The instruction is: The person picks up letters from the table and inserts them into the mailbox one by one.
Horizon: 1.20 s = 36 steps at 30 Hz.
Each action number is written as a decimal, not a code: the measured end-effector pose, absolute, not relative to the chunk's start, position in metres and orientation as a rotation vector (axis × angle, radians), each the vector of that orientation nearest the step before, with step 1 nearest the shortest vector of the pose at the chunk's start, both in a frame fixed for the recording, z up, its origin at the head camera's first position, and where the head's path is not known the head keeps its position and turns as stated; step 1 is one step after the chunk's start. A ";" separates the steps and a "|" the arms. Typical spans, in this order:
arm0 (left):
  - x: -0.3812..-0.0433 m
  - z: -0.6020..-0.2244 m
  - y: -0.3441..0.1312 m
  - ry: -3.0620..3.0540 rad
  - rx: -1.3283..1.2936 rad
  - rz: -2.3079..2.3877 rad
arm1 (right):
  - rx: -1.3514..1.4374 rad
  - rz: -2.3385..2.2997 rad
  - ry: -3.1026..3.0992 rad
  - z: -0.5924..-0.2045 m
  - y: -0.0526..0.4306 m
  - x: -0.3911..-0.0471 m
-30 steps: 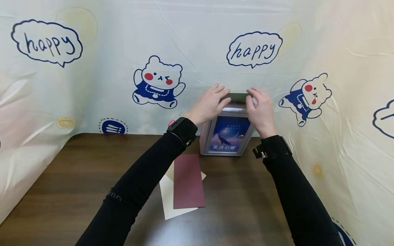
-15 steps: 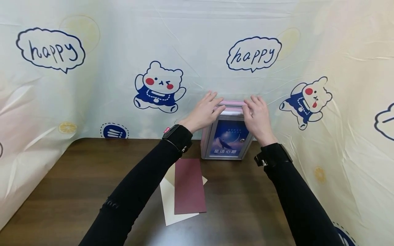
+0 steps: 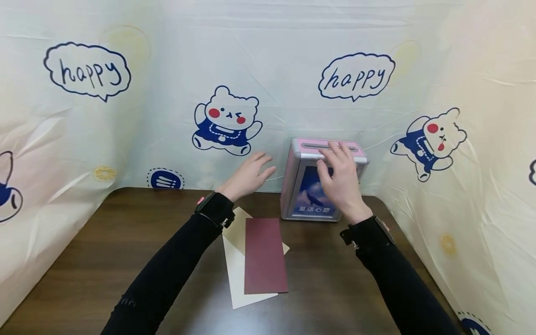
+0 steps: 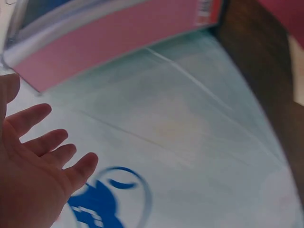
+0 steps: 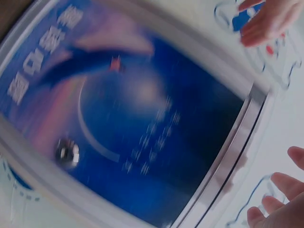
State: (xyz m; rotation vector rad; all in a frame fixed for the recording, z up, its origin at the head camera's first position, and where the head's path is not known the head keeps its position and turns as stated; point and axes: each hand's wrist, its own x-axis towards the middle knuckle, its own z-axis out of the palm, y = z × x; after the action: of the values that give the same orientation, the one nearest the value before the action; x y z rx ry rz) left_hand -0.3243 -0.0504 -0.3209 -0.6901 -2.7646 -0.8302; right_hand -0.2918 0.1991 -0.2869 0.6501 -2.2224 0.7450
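Observation:
A pink box with silver edges (image 3: 289,186) stands upright at the back of the table, a slot (image 3: 311,146) in its pink top and a blue whale picture on its front door. My right hand (image 3: 342,184) hovers in front of the box with fingers spread, hiding part of the picture and the slot's right part. To the left of the box, my left hand (image 3: 248,176) is held in the air, its fingers loose and holding nothing. The left wrist view has the box's pink side (image 4: 118,42) above that hand's fingers. A round metal lock (image 5: 67,153) shows on the door.
Left of the table's middle lies a maroon card or envelope (image 3: 265,256) on top of cream ones (image 3: 240,291). A printed cloth (image 3: 167,116) hangs right behind the box and along both sides of the brown table (image 3: 104,246).
A dark green piece at the top of the box, between both hands, has gone from sight. My left hand has since drawn off to the left; the right has come lower before the box.

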 end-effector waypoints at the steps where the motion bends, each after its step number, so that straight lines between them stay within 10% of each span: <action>1: -0.323 -0.327 -0.054 -2.780 -0.686 -0.838 | 0.669 0.744 -2.214 -0.290 0.195 -0.288; 36: -0.290 -0.449 -0.082 -3.169 -0.482 -0.733 | 0.408 0.724 -3.178 -0.442 0.142 -0.182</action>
State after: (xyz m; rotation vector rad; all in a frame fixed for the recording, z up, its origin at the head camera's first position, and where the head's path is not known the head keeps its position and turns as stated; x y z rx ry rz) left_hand -0.2904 -0.0822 -0.4489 -0.4819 -3.1688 -0.7329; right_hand -0.1816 0.1422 -0.4422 0.4080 -3.1778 0.7240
